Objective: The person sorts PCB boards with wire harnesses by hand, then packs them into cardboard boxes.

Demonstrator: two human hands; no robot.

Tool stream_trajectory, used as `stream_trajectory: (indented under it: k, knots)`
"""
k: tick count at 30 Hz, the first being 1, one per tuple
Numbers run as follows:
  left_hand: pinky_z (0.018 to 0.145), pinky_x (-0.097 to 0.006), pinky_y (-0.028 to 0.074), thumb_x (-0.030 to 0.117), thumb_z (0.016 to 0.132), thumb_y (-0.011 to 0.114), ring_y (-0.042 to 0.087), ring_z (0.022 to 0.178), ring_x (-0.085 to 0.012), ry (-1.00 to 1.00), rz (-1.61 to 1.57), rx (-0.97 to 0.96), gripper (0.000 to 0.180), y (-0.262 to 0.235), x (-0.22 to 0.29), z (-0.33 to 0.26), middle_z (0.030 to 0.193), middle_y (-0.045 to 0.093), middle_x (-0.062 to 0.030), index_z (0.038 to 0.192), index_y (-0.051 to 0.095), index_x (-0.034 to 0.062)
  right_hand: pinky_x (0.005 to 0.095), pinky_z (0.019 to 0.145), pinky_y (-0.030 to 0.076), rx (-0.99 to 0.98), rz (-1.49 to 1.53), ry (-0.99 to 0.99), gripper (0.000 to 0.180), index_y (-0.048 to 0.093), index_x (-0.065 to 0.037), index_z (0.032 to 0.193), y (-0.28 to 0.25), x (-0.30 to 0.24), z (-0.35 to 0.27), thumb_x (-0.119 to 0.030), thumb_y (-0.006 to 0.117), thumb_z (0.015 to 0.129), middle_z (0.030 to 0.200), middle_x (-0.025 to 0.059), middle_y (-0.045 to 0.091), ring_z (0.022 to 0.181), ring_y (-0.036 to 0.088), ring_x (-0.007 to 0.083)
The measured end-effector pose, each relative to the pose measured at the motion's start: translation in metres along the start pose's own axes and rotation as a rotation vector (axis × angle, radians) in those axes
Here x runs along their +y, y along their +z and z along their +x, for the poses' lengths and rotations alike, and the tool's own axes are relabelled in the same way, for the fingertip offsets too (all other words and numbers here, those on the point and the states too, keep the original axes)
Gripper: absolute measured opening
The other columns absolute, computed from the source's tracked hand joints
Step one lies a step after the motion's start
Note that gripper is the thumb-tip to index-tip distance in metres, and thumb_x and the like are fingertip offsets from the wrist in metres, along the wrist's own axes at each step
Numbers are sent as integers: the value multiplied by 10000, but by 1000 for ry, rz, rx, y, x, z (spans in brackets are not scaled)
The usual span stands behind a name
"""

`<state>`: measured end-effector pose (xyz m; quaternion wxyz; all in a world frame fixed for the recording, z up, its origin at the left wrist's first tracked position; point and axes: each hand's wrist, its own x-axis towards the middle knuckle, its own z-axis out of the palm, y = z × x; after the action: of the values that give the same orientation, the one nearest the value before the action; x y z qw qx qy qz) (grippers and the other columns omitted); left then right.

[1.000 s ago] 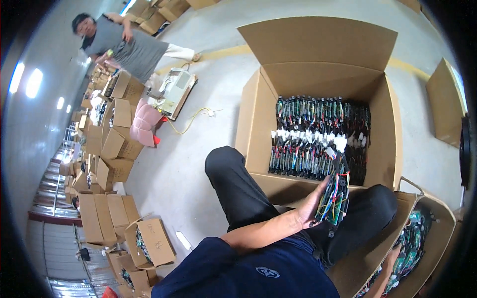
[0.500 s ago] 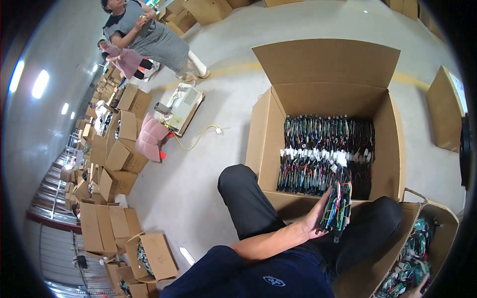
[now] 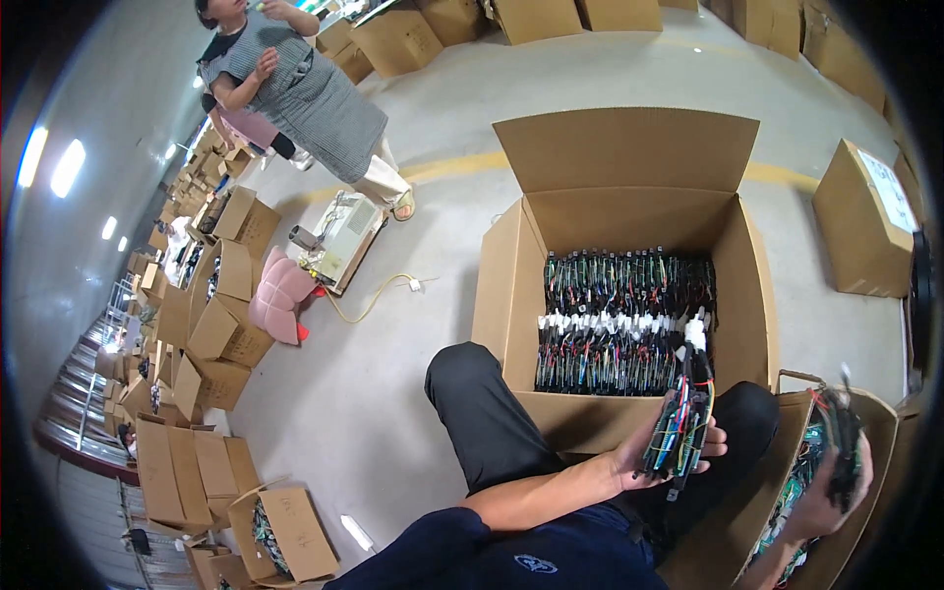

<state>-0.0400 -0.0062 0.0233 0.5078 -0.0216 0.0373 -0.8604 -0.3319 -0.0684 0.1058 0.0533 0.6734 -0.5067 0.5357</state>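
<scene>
In my left hand (image 3: 637, 454) rests a bundle of narrow circuit boards with coloured wires (image 3: 680, 423), white connectors at its top end; the fingers curl round its lower part. My right hand (image 3: 818, 497) grips a second bundle of wired boards (image 3: 842, 438), smeared by motion, above the smaller carton. In front of me an open cardboard box (image 3: 629, 172) holds two rows of upright wired boards (image 3: 610, 354), packed side by side. The smaller open carton (image 3: 878, 413) at my right contains loose green boards with wires (image 3: 793, 492).
Many cardboard boxes (image 3: 231, 329) line the left side. A pink cushion (image 3: 279, 295) lies by a machine on a low board (image 3: 339, 241), with a yellow cable (image 3: 366, 317) on the floor. A person in a checked apron (image 3: 315, 98) stands beyond. Another carton (image 3: 865, 221) stands far right.
My right hand has come up out of the smaller carton with a bundle of wired boards. The left hand still holds its bundle. The view has shifted slightly, and the aproned person's hands have moved.
</scene>
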Motion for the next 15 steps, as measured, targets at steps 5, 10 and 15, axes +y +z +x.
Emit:
stream_trajectory:
  k: [5, 10, 15]
  knots:
    - [968, -389, 581, 634, 1027, 452, 691, 1140, -237, -29, -138, -37, 678, 2, -8, 0, 1308, 681, -122, 1332, 616, 51, 587, 1039, 479, -501, 488, -538, 584, 518, -16, 1309, 54, -89, -28, -204, 831, 853, 1292, 211, 618, 1190, 626, 391]
    - [1072, -445, 529, 621, 1028, 436, 617, 1278, -306, 237, 103, 104, 754, 23, 28, -18, 1440, 578, -202, 1490, 484, 27, 617, 1075, 432, -645, 395, -588, 696, 565, -8, 1257, 74, -112, -38, -422, 850, 776, 1342, 210, 603, 1257, 579, 424]
    - [1048, -470, 545, 645, 1014, 451, 636, 1248, -316, 244, 198, 9, 773, 37, 50, -22, 1406, 605, -186, 1477, 494, 28, 497, 1081, 436, -910, 770, -30, 724, 551, 74, 1294, 70, -114, -48, -452, 786, 855, 1366, 282, 571, 1245, 578, 420]
